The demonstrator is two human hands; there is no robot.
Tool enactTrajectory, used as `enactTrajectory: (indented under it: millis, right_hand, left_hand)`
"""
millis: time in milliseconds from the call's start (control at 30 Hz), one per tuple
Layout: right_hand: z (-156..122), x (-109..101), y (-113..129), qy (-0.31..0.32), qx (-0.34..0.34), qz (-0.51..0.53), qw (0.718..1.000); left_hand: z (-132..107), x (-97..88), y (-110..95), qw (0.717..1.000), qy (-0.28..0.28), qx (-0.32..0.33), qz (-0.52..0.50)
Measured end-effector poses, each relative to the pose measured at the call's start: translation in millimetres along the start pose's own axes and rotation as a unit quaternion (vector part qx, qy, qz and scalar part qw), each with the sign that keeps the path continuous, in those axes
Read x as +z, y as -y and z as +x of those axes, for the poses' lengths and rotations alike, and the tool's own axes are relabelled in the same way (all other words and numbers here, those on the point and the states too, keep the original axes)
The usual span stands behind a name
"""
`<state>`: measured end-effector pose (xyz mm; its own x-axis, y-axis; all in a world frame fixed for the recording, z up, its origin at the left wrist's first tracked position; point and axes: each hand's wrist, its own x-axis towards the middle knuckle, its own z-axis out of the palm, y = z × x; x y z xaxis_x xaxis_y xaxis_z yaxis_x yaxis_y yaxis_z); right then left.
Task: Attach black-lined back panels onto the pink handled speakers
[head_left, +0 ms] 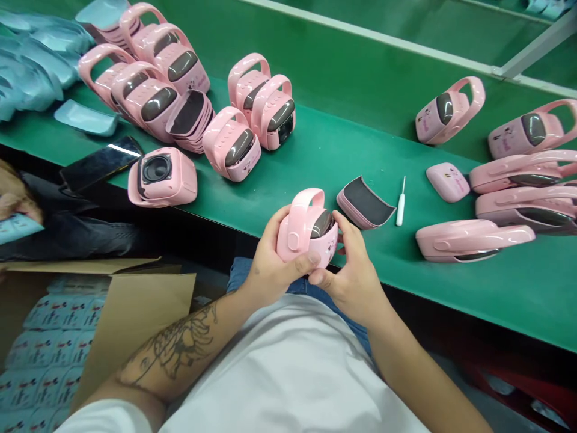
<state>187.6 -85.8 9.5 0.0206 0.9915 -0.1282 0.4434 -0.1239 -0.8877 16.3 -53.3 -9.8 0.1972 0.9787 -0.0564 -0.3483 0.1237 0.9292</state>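
Note:
Both my left hand (274, 258) and my right hand (347, 270) grip a pink handled portable speaker (306, 231) above the front edge of the green workbench (396, 150). Its dark glossy panel faces right. Just right of my right hand lies a loose pink cover with a dark grey face (364, 203). Beyond it is a small white-handled screwdriver (400, 203). Farther left, a pink speaker with its driver exposed (162, 177) sits on the bench.
Several pink speakers and parts stand on the bench at both sides, with pale blue trays (31, 60) at far left. A black phone (101, 162) lies on the edge. A co-worker's hand (13, 198) shows at left. Below left is an open cardboard box (130, 331) of printed packets.

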Motion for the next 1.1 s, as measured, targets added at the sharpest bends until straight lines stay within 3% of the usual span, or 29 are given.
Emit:
enactTrajectory:
  millis: [167, 333, 433, 567, 867, 1033, 1100]
  right_hand:
    - [-6.0, -12.3, -4.8, -0.013, -0.13, -0.086, 0.988]
    - [3.5, -26.6, -14.8, -0.049, -0.335, -0.123, 0.933]
    - [9.2, -31.8, -20.1, -0.031, -0.394, -0.141, 0.908]
    - [11.0, -35.6, -20.8, -0.027, -0.404, -0.149, 0.902]
    - [9.8, -40.8, -14.1, 0.003, -0.367, -0.104, 0.924]
    - [12.1, -38.4, -11.2, -0.002, -0.363, -0.097, 0.927]
    - [14.5, -37.7, -12.0, -0.015, -0.359, -0.088, 0.929]
  left_hand:
    - [0.9, 1.3, -1.6, 1.0, -0.015, 0.001, 0.01]
    - [3.6, 4.0, -3.3, 0.999, 0.019, -0.032, -0.02]
    - [4.4, 6.0, -0.7, 0.997, 0.036, -0.058, -0.047]
    - [3.7, 8.2, 2.0, 0.995, 0.032, -0.086, -0.044]
    - [1.1, 17.4, -4.0, 0.995, 0.011, -0.102, 0.019]
    - [2.5, 23.0, -4.4, 0.993, -0.032, -0.097, 0.062]
    - [8.9, 23.2, -6.4, 0.994, -0.004, -0.107, 0.036]
